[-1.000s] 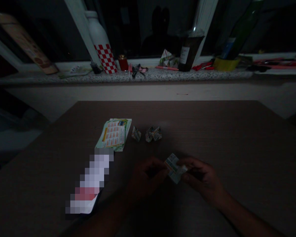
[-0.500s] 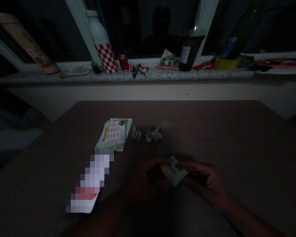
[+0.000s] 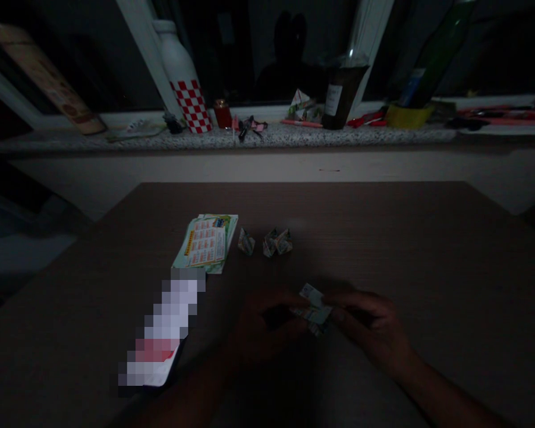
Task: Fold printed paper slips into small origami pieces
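Observation:
Between my two hands is a small folded piece of printed paper [image 3: 317,313], pale green with coloured print. My left hand [image 3: 263,327] pinches its left side, thumb below and fingers above. On the other side my right hand [image 3: 370,327] grips the right edge between thumb and fingertips. Beyond my hands stand folded paper pieces: a single one [image 3: 246,242] and a joined pair [image 3: 277,242]. A stack of printed paper sheets [image 3: 207,242] lies left of them. Dim light hides the finer folds.
A phone [image 3: 164,333] with a blurred screen lies left of my left arm on the wooden table [image 3: 383,226]. Along the stone windowsill [image 3: 294,138] stand a checkered bottle [image 3: 191,104], a dark cup [image 3: 336,98], a green bottle [image 3: 443,53] and small items.
The paper has been turned and folded further in my fingers, showing a narrower shape. Both hands stay in nearly the same place, with my left fingers drawn slightly closer together.

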`<state>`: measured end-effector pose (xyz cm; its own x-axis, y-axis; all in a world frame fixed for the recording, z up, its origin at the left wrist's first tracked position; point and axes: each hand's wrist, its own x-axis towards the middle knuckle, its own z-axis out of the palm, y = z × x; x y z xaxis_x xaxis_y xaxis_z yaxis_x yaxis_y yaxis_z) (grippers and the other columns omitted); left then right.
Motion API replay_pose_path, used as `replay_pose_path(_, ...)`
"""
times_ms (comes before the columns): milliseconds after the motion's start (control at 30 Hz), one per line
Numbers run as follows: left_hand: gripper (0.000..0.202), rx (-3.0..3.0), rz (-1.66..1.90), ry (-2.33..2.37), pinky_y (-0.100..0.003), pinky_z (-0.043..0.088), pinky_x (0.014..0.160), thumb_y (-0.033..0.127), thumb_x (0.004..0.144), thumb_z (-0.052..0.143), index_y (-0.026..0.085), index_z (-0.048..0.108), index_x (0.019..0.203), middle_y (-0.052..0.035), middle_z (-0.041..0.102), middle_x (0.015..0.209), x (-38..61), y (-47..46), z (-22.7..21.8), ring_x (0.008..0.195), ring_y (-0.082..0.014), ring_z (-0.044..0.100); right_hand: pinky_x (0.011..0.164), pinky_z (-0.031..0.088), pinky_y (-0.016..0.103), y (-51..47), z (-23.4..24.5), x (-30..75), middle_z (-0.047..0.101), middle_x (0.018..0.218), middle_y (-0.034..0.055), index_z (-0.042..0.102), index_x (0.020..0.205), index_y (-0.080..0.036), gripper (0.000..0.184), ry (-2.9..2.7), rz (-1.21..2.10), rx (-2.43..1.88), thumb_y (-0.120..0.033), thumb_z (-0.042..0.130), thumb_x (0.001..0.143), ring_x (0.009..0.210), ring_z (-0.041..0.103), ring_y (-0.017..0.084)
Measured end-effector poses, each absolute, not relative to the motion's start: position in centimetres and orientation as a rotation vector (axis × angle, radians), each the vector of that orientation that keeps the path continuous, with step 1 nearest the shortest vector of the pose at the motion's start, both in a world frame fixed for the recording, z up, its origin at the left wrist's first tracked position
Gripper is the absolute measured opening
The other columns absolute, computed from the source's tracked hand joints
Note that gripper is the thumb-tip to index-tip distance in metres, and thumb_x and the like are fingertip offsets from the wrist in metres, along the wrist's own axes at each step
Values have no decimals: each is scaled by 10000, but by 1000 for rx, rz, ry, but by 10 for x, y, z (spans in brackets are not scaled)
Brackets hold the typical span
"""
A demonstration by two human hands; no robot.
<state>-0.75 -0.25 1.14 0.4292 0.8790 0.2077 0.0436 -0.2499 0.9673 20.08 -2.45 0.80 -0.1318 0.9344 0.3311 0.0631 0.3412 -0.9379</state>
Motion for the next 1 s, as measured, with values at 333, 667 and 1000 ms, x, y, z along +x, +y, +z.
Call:
replay_pose_path(333, 99, 1702, 1093, 870, -225, 532, 670, 141, 790, 675, 174, 753, 843, -48, 750, 802, -3, -2, 19, 737, -152, 697, 621, 580, 174, -24, 12, 197, 778, 758, -10, 762, 842, -257, 195, -1472, 898, -1009, -96, 700, 751, 664, 728, 135)
replay_pose_path(667, 85, 1632, 1097, 1029, -217, 521, 661, 189, 789, 689, 178, 755, 738, -42, 734, 801, 1, -3, 24, 712, -137, 680, 521, 559, 166, -25, 15, 193, 753, 634, 3, 734, 694, -201, 66, -1429, 893, -1113, -154, 716, 736, 545, 701, 133)
replay_pose_path(1000, 142, 1192, 1062, 1051, -243, 531, 635, 210, 694, 759, 146, 670, 604, -50, 726, 771, 12, -7, 22, 702, -161, 675, 527, 583, 247, -26, 13, 189, 759, 671, 50, 699, 623, -196, 109, -1325, 899, -1104, -181, 735, 725, 569, 707, 178)
